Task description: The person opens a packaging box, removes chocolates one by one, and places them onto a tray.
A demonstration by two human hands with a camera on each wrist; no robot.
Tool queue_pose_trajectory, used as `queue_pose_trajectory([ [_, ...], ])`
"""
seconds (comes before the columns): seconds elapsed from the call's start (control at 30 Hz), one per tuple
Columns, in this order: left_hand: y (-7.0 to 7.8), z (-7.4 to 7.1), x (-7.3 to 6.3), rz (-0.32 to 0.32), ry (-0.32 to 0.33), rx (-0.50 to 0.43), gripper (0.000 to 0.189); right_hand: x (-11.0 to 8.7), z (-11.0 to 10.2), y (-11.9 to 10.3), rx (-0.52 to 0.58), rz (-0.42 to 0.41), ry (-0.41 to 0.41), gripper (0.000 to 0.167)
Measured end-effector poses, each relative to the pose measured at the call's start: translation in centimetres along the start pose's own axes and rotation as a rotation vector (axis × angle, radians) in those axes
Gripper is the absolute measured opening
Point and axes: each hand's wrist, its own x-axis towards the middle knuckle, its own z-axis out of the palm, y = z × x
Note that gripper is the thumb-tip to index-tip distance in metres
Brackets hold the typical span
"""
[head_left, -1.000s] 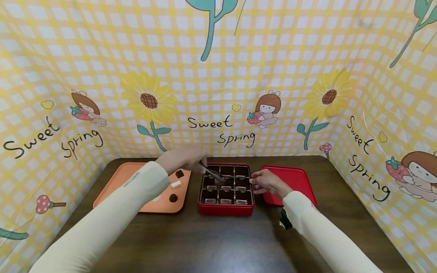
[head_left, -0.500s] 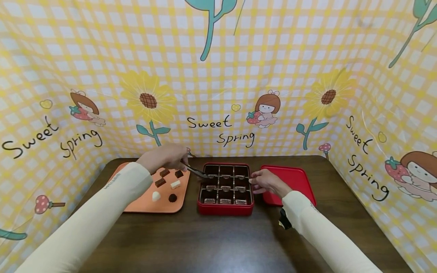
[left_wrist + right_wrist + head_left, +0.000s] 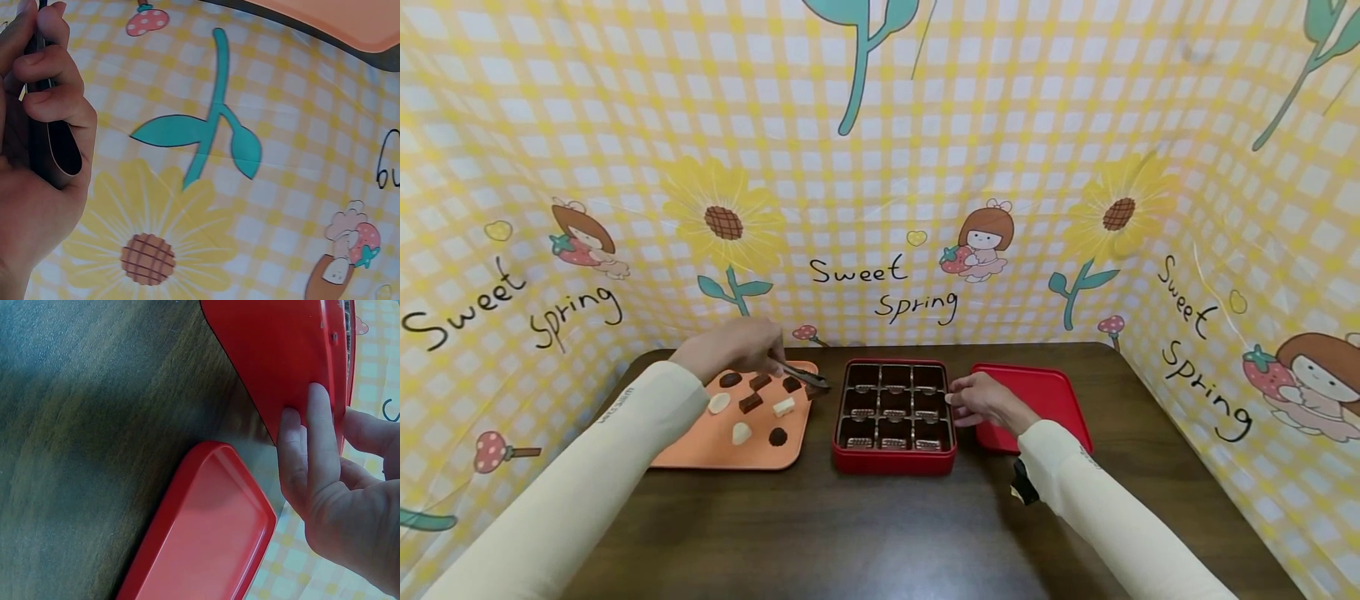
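Observation:
In the head view my left hand (image 3: 737,346) grips metal tongs (image 3: 805,375) over the back right of the orange tray (image 3: 700,454). The tongs' tips overlap the tray's right edge, with a brown blur beneath them. The left wrist view shows curled fingers around the tongs' rounded end (image 3: 59,147). A red box (image 3: 895,463) stands at the middle, fitted with a dark brown divided insert (image 3: 895,406). My right hand (image 3: 344,500) holds the box's right side, its fingers along the outer wall and its thumb at the rim.
On the tray lie several chocolate pieces: dark ones such as a ridged round (image 3: 778,437), brown blocks (image 3: 750,403) and white pieces (image 3: 741,433). A red lid (image 3: 1045,400) lies right of the box on the wooden table (image 3: 887,533). Checked yellow cloth (image 3: 850,192) hangs behind.
My left hand and the tongs have moved left, from over the box to the tray's right edge, uncovering more chocolates. The right hand has stayed at the box.

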Motion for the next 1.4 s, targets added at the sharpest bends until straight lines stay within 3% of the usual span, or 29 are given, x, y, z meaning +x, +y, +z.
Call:
queue_pose_trajectory([
  [0.1, -1.0, 0.4, -0.5, 0.009, 0.015, -0.012, 0.017, 0.0, 0.0, 0.0, -0.001, 0.005, 0.007, 0.049],
  [0.33, -3.4, 1.5, -2.0, -0.032, -0.025, -0.034, 0.028, -0.2, 0.1, -0.1, 0.002, 0.007, 0.004, 0.05],
  [0.53, -5.0, 2.3, -3.0, -0.028, 0.002, -0.049, 0.031, -0.2, 0.1, 0.0, 0.003, 0.001, 0.003, 0.05],
  [0.9, -6.5, 2.9, -4.6, -0.059, -0.044, -0.081, 0.027, -0.2, 0.2, 0.1, -0.004, 0.007, 0.012, 0.049],
  [1.13, -7.7, 3.6, -5.6, -0.104, -0.044, -0.114, 0.024, -0.2, 0.1, -0.1, -0.011, 0.014, 0.021, 0.048],
  [1.4, -9.1, 4.9, -6.6, -0.108, -0.037, -0.125, 0.023, -0.2, 0.0, -0.1, -0.015, 0.01, 0.011, 0.049],
])
